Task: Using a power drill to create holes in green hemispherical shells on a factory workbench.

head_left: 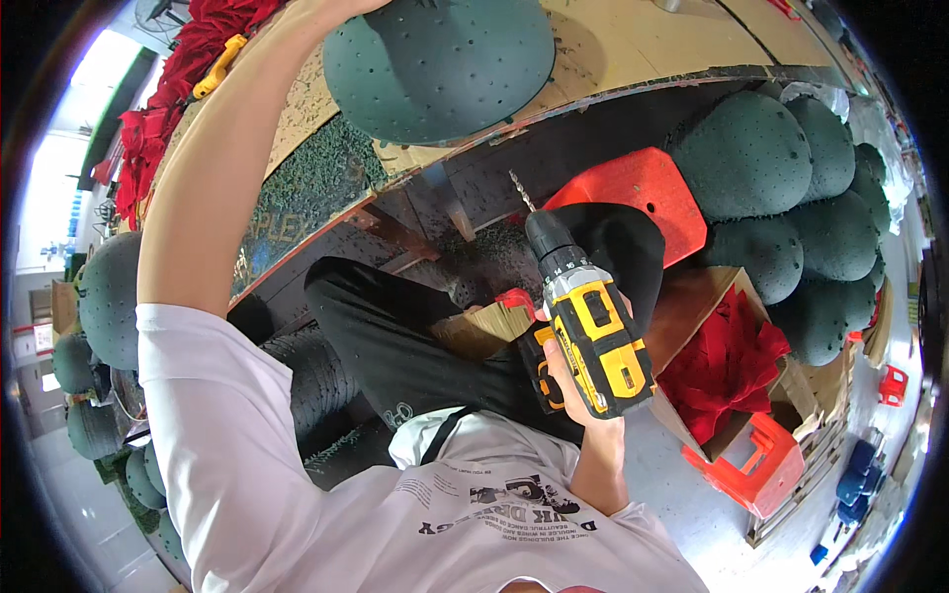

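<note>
In my right hand (561, 383) is a yellow-and-black cordless drill (595, 331), with my fingers wrapped round its handle. Its long twist bit (521, 191) points away from me over my lap. My left arm reaches up to the top edge, where my left hand (348, 4) is at the upper side of a dark green, dome-shaped piece (440, 69). The fingers of that hand are cut off by the frame. Small dark holes or nubs dot the dome's surface. It rests near the front edge of a worktable (603, 54).
Green shavings (321, 168) litter the table's edge. Red cloth (148, 133) and a yellow tool (219, 66) lie at far left. Stacked green domes (746, 153), an orange plastic seat (638, 193), a cardboard box (707, 296) of red fabric and an orange stool (766, 479) stand at right.
</note>
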Tool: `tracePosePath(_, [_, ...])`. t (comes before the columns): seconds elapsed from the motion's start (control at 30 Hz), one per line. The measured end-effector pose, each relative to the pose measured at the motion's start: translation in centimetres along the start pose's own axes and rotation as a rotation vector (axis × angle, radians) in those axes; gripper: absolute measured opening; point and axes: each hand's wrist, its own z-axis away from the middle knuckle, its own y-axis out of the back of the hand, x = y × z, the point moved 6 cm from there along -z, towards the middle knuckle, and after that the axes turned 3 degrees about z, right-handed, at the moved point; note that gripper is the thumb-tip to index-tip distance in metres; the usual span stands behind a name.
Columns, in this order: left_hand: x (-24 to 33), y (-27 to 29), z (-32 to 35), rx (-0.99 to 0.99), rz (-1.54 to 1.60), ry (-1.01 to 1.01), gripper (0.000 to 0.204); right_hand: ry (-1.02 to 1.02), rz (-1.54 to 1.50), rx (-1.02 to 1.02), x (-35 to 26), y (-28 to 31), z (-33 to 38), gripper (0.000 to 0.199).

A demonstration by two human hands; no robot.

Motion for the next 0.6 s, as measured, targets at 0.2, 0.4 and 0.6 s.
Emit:
tracePosePath(0.2, [0.0, 1.4, -0.2, -0.017, -0.116, -0.088, 0.057, 0.02, 0.059, -0.054, -0.1, -0.3, 0.3, 0.051])
tracePosePath(0.4, [0.7, 1.5, 0.2, -0.096, -0.145, -0.12, 0.057, -0.132, -0.177, 0.011, 1.0, -0.7, 1.5, 0.069])
tracePosePath(0.6, [0.2, -1.8, 0.7, -0.151, -0.216, -0.141, 0.057, -0.148, -0.213, -0.004, 1.1, -1.9, 0.9, 0.076])
